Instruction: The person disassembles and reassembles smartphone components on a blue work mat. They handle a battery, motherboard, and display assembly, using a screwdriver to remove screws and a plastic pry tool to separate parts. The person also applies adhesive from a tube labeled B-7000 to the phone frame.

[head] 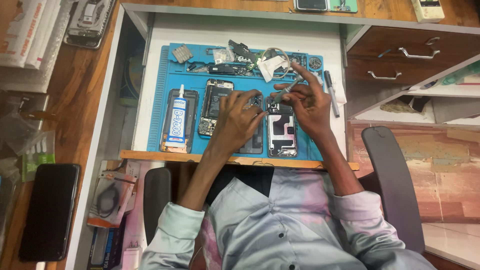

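Phone [281, 131] back already off, insides bare; right hand [307, 107] pinching screwdriver [286, 90] over it, left hand [239, 120] fingers curled, steadying frame; reassembly undone.

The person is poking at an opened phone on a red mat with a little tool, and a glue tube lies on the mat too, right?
Not quite: the mat is blue, not red, as the head view shows. The rest holds: the right hand holds a thin tool over an opened phone, and a glue tube lies on the mat.
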